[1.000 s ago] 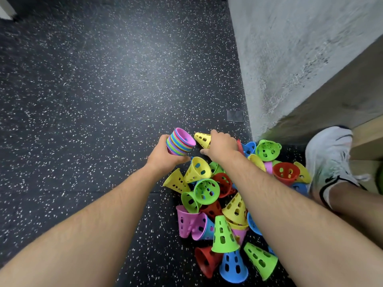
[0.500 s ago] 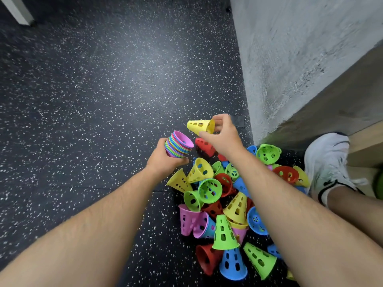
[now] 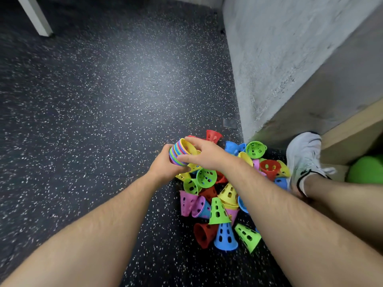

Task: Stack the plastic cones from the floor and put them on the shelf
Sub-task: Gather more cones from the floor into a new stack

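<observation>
A stack of nested plastic cones [image 3: 177, 152] in mixed colours lies sideways in my left hand [image 3: 165, 166], which is wrapped around its narrow end. A yellow cone [image 3: 189, 145] sits as the outermost layer at the stack's wide end. My right hand [image 3: 204, 154] grips that yellow rim from above and the right. Below and to the right, a loose pile of several perforated cones [image 3: 219, 195] covers the speckled floor, in green, yellow, red, blue and pink.
A grey concrete wall [image 3: 279, 59] rises on the right. My white shoe [image 3: 304, 158] stands beside the pile, next to a wooden box edge [image 3: 350, 133] with a green ball [image 3: 366, 170] inside. A white post [image 3: 35, 17] stands far left. Dark rubber floor [image 3: 103, 100] spreads to the left.
My right hand lifted a yellow cone from the pile, carried it left and pushed it onto the wide end of the stack. The left hand kept holding the stack.
</observation>
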### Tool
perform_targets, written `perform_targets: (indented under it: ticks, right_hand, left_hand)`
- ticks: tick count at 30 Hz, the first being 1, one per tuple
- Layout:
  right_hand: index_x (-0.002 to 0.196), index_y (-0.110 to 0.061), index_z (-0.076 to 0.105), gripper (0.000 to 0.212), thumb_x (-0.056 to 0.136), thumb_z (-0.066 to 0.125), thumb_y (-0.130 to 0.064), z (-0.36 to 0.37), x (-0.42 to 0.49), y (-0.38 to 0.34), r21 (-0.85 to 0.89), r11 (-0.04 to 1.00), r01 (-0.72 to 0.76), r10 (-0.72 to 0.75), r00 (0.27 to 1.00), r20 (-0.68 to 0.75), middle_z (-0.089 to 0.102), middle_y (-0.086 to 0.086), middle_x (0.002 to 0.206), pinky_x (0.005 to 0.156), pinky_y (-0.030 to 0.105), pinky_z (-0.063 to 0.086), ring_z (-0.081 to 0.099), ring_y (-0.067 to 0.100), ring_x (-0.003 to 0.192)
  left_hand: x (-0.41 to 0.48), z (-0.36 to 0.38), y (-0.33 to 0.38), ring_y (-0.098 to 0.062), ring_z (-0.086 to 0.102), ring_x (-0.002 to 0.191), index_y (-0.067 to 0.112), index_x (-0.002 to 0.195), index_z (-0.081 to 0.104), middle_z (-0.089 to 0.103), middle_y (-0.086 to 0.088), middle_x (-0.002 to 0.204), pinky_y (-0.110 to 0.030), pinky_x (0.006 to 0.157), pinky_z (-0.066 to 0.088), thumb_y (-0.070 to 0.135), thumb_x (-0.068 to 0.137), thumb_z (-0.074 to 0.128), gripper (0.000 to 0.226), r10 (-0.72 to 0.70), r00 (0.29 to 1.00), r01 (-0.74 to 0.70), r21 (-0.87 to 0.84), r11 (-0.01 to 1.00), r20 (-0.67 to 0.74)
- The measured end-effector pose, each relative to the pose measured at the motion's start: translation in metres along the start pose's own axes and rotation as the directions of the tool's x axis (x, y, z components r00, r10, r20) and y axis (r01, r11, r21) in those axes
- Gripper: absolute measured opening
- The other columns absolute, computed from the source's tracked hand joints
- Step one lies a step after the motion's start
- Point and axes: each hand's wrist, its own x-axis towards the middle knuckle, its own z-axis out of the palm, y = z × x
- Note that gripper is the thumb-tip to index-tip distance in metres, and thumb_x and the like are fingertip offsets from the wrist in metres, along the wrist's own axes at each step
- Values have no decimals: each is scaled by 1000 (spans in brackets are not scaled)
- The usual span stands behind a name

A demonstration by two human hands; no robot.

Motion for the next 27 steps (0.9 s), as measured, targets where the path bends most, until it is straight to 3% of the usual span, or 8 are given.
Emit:
perform_targets:
  ticks: [4, 6, 10, 15, 18, 21, 24, 27]
  right_hand:
    - [129, -20, 60, 47, 91, 60, -48, 11, -14, 6, 105, 994, -4, 34, 958, -286, 66, -4, 122, 101, 31, 46, 61, 10, 110]
    - [116, -17, 65, 35, 92, 57, -42, 16, -15, 18, -68, 994, -87, 50, 903, -427, 69, 1, 111, 95, 38, 49, 61, 21, 107]
    - [120, -23, 65, 38, 90, 61, -46, 28, -13, 35, -414, 880, -231, 92, 940, -328, 63, 5, 119, 98, 40, 41, 49, 31, 118]
    - [111, -25, 68, 22, 96, 56, -36, 37, -9, 46, -370, 904, -213, 83, 938, -337, 61, 8, 115, 95, 40, 40, 51, 33, 114]
    - [111, -17, 68, 21, 98, 56, -28, 38, -11, 49, -196, 975, -104, 9, 901, -434, 57, 11, 120, 96, 39, 44, 53, 33, 112]
    - [112, -11, 68, 21, 98, 57, -21, 31, -19, 38, -8, 996, 94, -84, 835, -544, 55, 11, 125, 97, 22, 37, 53, 21, 112]
    - [109, -8, 68, 18, 97, 58, -17, 25, -31, 23, -55, 965, 256, -241, 787, -568, 61, 7, 115, 94, 6, 29, 48, 5, 104]
    - [108, -9, 67, 17, 97, 58, -17, 27, -42, 20, -84, 942, 323, -322, 811, -489, 61, 4, 114, 98, 16, 36, 50, 6, 107]
  left_hand:
    - [-20, 4, -8, -13, 66, 86, 25, 117, 50, 67, 6, 97, -37, 83, 55, 26, 61, 93, 70, -37, 998, 35, -26, 999, -49]
    - [-29, 6, -14, -15, 67, 89, 27, 115, 50, 68, 6, 98, -36, 83, 55, 33, 55, 90, 72, -57, 996, 54, -39, 998, -66]
    - [-43, 7, -28, -19, 68, 91, 26, 115, 50, 68, 3, 99, -36, 82, 56, 35, 53, 89, 74, -84, 995, 82, -44, 996, -62]
    - [-52, 6, -37, -15, 65, 85, 24, 120, 45, 65, 1, 99, -23, 73, 54, 18, 66, 88, 69, -86, 993, 83, -48, 995, -75]
    - [-55, 7, -36, -11, 63, 81, 24, 124, 42, 64, -1, 99, -14, 65, 50, 10, 71, 86, 70, -86, 994, 81, -61, 995, -74]
    - [-55, 12, -27, -8, 62, 78, 24, 122, 43, 64, 2, 98, -15, 64, 49, 12, 70, 88, 70, -77, 994, 72, -62, 995, -79]
    - [-51, 21, -17, -6, 60, 74, 20, 121, 44, 64, 1, 96, -13, 59, 47, 11, 69, 88, 68, -70, 994, 63, -82, 995, -87]
    - [-49, 28, -15, -9, 62, 74, 17, 120, 44, 66, 0, 97, -22, 63, 49, 13, 67, 90, 71, -84, 989, 65, -148, 987, -124]
